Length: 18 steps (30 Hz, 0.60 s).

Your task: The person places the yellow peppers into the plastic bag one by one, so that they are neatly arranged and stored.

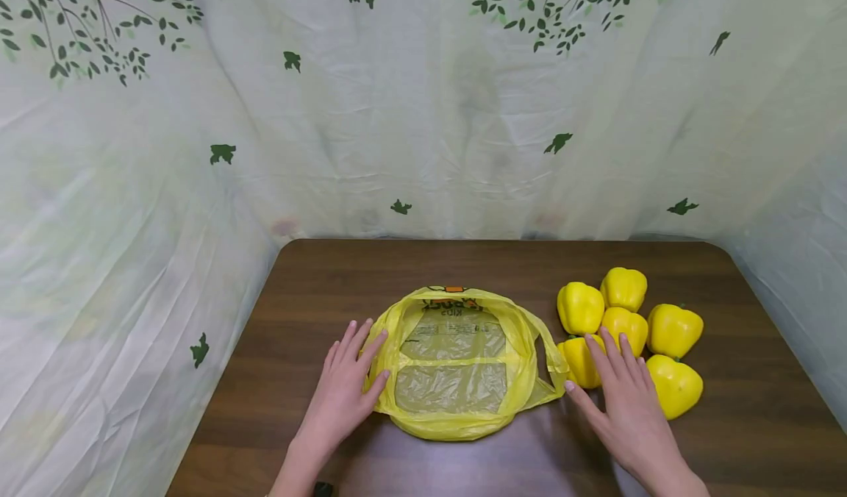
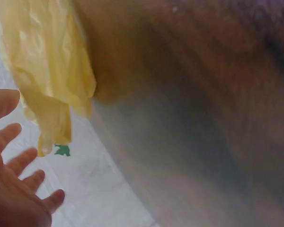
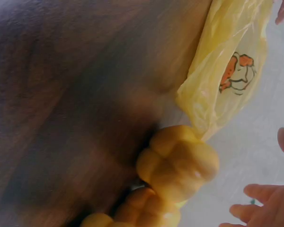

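Leaf-printed cloth [image 1: 423, 115] behind brown table [image 1: 490, 265]

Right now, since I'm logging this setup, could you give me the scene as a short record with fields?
bag: yellow plastic, mouth open upward, nothing visible inside
peppers: six, yellow, right of the bag
left hand: at the bag's left rim, holding nothing; contact unclear
right hand: by the peppers, holding nothing
table: brown, wood-grained
backdrop: pale, leaf-patterned

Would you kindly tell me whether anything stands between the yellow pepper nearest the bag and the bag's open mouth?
Yes: the handle loop of the bag lies between that pepper and the open mouth. Nothing else visible does; the right hand overlaps the pepper in the head view but leaves its bag-facing side uncovered.
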Motion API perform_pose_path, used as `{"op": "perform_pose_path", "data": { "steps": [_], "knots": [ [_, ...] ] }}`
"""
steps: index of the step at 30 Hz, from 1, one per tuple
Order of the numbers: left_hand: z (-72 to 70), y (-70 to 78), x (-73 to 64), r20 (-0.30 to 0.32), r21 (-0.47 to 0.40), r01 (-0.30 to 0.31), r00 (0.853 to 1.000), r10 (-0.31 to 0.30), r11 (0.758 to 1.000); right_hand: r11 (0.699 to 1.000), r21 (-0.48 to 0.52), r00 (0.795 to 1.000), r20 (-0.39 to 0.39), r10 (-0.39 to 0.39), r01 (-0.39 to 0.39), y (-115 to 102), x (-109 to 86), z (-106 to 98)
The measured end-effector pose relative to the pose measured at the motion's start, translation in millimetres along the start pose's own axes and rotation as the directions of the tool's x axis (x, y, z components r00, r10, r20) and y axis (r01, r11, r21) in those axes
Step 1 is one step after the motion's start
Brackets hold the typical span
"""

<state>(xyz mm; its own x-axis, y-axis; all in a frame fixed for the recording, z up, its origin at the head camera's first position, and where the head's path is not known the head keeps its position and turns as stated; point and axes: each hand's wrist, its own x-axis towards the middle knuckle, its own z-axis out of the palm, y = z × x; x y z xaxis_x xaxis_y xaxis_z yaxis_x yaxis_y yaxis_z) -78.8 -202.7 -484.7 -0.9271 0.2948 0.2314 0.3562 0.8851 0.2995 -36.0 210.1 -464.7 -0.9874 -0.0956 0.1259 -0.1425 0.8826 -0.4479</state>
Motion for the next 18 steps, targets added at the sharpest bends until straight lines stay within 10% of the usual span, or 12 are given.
{"op": "perform_pose_path", "data": {
  "steps": [18],
  "knots": [
    [20.9, -6.8, 4.8, -0.152, -0.237, -0.096, 0.987, 0.06, 0.967, 0.989, 0.092, 0.991, -0.064, 0.118, -0.112, 26, -12.9, -2]
  ]
}}
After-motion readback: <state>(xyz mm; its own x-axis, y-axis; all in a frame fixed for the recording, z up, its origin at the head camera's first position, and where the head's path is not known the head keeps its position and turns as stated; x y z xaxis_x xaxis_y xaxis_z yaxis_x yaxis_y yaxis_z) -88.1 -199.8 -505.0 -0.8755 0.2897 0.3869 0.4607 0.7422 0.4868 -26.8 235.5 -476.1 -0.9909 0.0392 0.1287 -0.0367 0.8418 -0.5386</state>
